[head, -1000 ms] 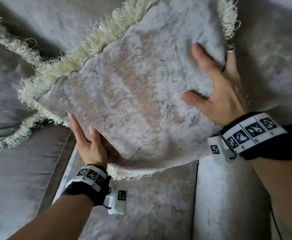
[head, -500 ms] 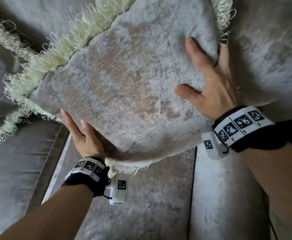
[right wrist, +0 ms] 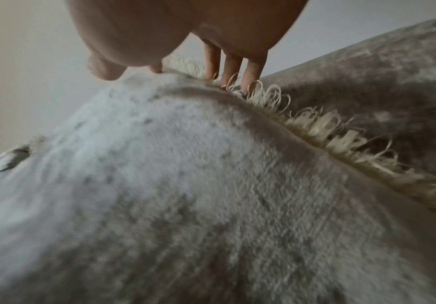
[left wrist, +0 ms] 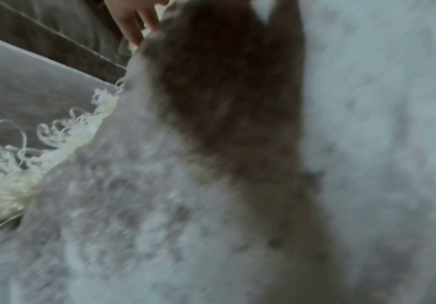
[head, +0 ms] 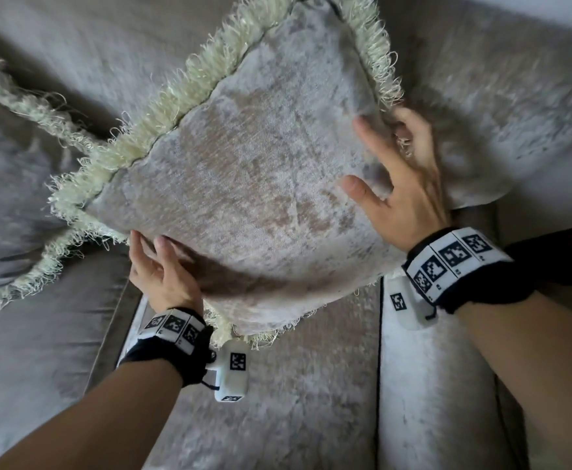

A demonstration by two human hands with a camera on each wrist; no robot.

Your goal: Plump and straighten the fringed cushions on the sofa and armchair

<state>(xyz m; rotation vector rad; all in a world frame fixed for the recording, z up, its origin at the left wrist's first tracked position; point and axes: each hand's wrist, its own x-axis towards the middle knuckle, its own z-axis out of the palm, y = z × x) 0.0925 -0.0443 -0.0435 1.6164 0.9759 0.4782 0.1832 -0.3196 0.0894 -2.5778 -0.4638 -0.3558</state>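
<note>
A grey-beige velvet cushion (head: 244, 184) with a cream fringe (head: 183, 96) stands tilted on one corner against the sofa back. My left hand (head: 162, 266) presses its lower left edge with straight fingers (left wrist: 133, 22). My right hand (head: 403, 178) lies spread on the right edge: thumb and forefinger on the face, the other fingers (right wrist: 232, 65) straight across the fringe. The cushion (left wrist: 159, 205) fills the blurred left wrist view, and the cushion (right wrist: 159, 185) bulges below the palm in the right wrist view.
A second fringed cushion (head: 3, 184) lies at the left against the sofa back. The velvet seat (head: 294, 401) runs below the held cushion, with a seam to another seat pad (head: 430, 401) at the right. The backrest (head: 498, 79) rises behind.
The cushion has dropped and turned, so its top corner now shows. My right hand slid from the face out over the right fringe. The left hand stays on the lower left edge.
</note>
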